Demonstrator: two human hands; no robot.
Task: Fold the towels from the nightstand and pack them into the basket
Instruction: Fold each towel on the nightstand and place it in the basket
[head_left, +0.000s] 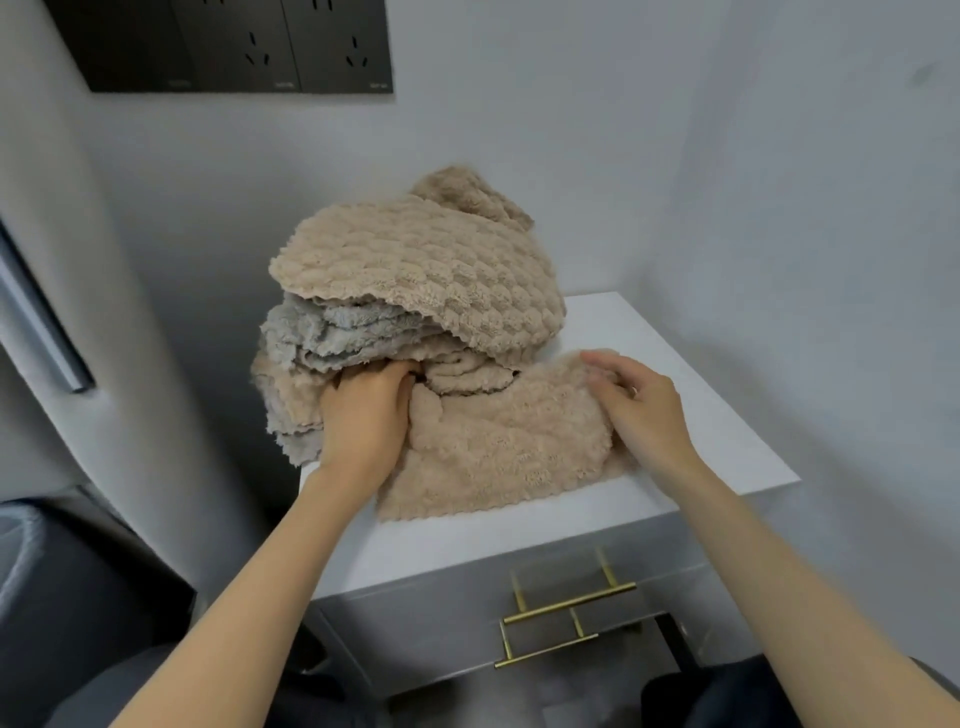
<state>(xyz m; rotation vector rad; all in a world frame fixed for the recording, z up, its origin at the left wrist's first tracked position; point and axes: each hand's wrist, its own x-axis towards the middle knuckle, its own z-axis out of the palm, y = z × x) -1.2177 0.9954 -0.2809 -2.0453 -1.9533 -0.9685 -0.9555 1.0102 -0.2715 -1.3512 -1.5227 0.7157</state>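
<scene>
The pile of towels (415, 260) sits on the white nightstand (691, 395), with a grey towel (322, 332) between beige ones. My left grip (363, 415) is curled on the left far part of the front beige towel (493, 457), its tips hidden in the pile, and my right grip (639, 400) pinches its right far edge.

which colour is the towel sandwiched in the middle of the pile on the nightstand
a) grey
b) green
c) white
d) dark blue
a: the grey towel shows as a layer under the top beige towel and above more beige ones, all piled on the nightstand.
</scene>
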